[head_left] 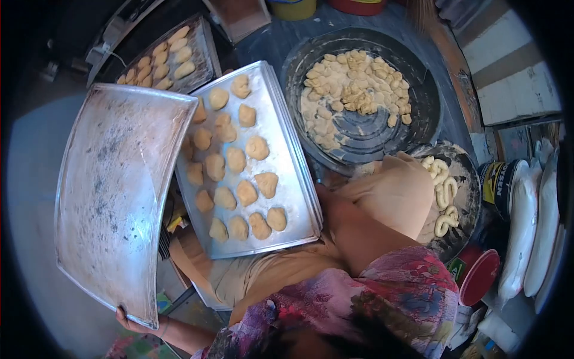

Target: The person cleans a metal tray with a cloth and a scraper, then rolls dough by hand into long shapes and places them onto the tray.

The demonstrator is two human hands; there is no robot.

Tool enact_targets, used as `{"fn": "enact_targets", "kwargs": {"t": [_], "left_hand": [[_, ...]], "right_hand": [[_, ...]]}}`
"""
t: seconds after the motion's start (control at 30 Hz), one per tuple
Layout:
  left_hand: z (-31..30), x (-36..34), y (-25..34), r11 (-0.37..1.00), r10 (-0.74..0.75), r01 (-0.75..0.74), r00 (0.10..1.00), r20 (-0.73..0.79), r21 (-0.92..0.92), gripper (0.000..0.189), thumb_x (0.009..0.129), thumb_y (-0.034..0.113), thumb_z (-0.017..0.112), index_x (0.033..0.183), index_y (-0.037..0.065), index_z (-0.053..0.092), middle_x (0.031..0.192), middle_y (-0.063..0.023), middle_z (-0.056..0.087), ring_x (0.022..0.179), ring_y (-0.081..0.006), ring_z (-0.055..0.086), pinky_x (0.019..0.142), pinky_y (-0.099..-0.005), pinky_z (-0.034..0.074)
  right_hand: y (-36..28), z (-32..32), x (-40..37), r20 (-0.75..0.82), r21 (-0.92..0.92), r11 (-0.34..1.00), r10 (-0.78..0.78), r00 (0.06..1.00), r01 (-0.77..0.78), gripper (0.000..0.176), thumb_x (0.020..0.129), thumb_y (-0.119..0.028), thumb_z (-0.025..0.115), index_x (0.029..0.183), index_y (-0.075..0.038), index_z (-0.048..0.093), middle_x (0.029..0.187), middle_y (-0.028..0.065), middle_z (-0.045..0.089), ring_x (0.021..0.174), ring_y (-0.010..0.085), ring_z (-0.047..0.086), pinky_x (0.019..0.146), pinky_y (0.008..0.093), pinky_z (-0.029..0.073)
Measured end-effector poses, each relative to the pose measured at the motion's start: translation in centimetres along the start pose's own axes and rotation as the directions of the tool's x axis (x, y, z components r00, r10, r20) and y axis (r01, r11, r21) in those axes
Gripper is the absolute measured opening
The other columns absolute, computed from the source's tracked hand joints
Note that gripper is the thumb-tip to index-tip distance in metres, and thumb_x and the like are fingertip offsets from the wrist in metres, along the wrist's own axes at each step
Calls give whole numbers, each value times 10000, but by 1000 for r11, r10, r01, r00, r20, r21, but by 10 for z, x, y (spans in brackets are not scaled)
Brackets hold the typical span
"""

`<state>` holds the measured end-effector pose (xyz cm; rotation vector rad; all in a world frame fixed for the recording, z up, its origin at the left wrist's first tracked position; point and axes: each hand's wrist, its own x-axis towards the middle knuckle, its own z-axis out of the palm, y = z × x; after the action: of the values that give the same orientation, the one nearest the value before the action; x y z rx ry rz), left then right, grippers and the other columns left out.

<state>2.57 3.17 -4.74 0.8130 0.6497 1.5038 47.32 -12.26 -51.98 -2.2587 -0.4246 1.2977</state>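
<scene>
My left hand [134,322] is closed on the near edge of a scorched, empty baking tray [116,191], held tilted at the left. Beside it, a stack of metal trays rests over my lap; the top tray [287,209] carries rows of dough pieces [236,160]. My right forearm [347,224] reaches to the right side of this stack. The fingers of my right hand are hidden there, so their grip does not show. The empty tray's right edge overlaps the left side of the dough tray.
A wide dark basin [427,113] of floured dough lumps stands ahead right. Dough twists [445,194] lie in another round pan [469,173]. Another tray of shaped dough [206,45] sits at the back left. A tub [502,185] and plastic-wrapped packs [520,233] stand at right.
</scene>
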Motion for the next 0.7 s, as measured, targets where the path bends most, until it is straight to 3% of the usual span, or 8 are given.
{"fn": "enact_targets", "kwargs": {"t": [0.07, 0.17, 0.23, 0.5, 0.7], "left_hand": [[9, -6, 0, 1000, -17, 17, 999, 29, 3, 532, 829, 190, 546, 1257, -88, 399, 1260, -245, 453, 1100, -361, 485, 948, -508, 386], [22, -7, 1, 996, 87, -82, 990, -115, 46, 516, 830, 182, 541, 1246, -93, 410, 1244, -244, 471, 1097, -354, 490, 952, -506, 382], [24, -8, 4, 994, 93, -90, 994, -58, 60, 516, 828, 181, 542, 1243, -96, 414, 1238, -244, 477, 1099, -352, 490, 952, -505, 382], [49, -24, 3, 999, -31, 34, 996, 78, -35, 555, 780, 196, 543, 1252, -71, 425, 1228, -237, 495, 1103, -364, 500, 951, -505, 393], [64, -31, -9, 995, -63, 68, 996, 59, -75, 664, 742, 237, 555, 1305, -58, 363, 1256, -236, 466, 1121, -383, 485, 955, -516, 395]], "right_hand": [[22, -5, 11, -24, 29, 998, 55, 998, -54, 268, 703, -170, 620, 919, -16, 655, 921, 143, 653, 798, 261, 629, 695, 357, 496], [42, -15, 30, -54, 67, 993, 99, 994, -95, 264, 702, -169, 621, 912, -13, 656, 911, 143, 654, 786, 258, 630, 686, 356, 497], [42, -23, 37, -68, 92, 992, 98, 993, -91, 261, 701, -168, 621, 906, -11, 656, 905, 143, 654, 777, 255, 631, 680, 356, 498], [-2, -76, 25, -67, 128, 992, 23, 997, -14, 250, 691, -156, 617, 885, -4, 655, 875, 134, 649, 747, 243, 627, 656, 349, 494], [-49, -120, -21, 46, 142, 989, -41, 998, 34, 239, 678, -139, 610, 868, 0, 651, 848, 121, 641, 727, 231, 620, 638, 342, 488]]}}
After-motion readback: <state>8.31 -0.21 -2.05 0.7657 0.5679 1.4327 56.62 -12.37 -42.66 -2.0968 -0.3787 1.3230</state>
